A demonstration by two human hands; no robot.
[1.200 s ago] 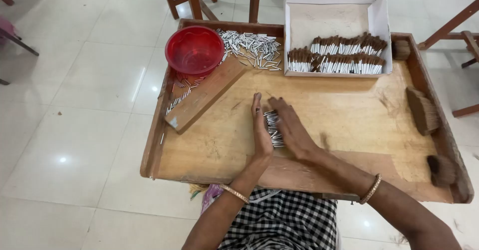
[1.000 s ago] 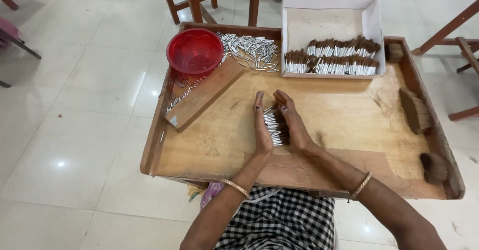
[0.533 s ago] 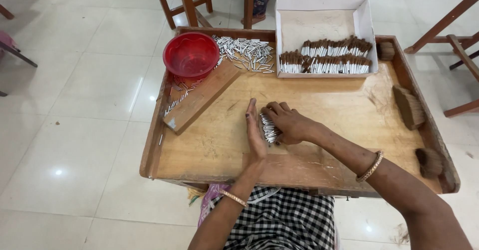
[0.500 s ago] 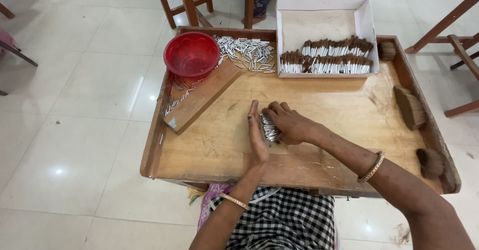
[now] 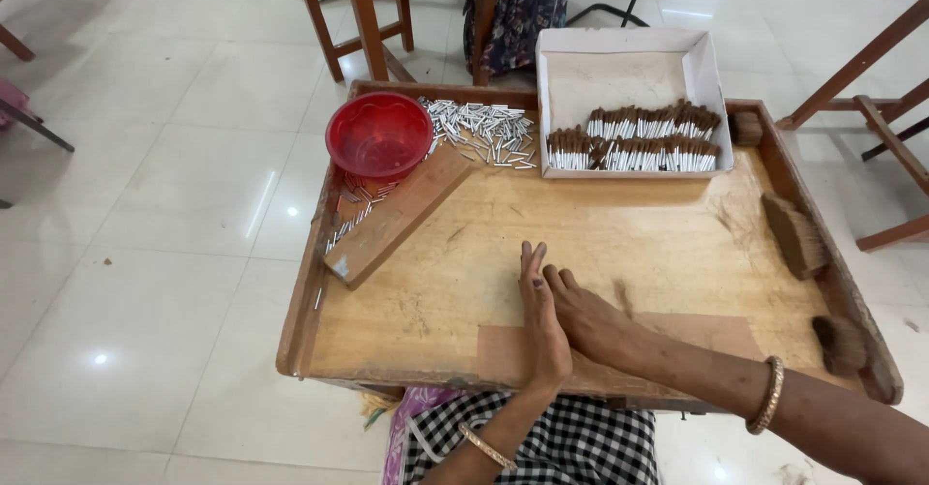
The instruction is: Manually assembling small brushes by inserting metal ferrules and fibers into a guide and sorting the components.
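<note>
- My left hand (image 5: 543, 313) stands on its edge on the shallow wooden tray table (image 5: 668, 243), fingers straight and pointing away from me.
- My right hand (image 5: 590, 318) lies palm down, pressed flat against the left; the two are together, touching along the fingers.
- The small bundle of thin white-tipped sticks is not visible between or under my hands; I cannot tell whether either hand is clamped on anything.
- White rectangular cardboard box (image 5: 619, 78) at the far side of the tray, well apart from my hands: it holds two rows of thin brown-and-white sticks (image 5: 634, 141) laid side by side along its near wall.
- Round red plastic bowl (image 5: 379, 135) at the far left corner; its contents cannot be made out.
- Loose heap of short silvery-white tubes (image 5: 484, 132) between the bowl and the box.
- Flat wooden block (image 5: 392, 219) lies at a slant just below the bowl, with a few more tubes beside it.
- Dark brown fibrous clumps (image 5: 795, 235) along the tray's right rim.
</note>
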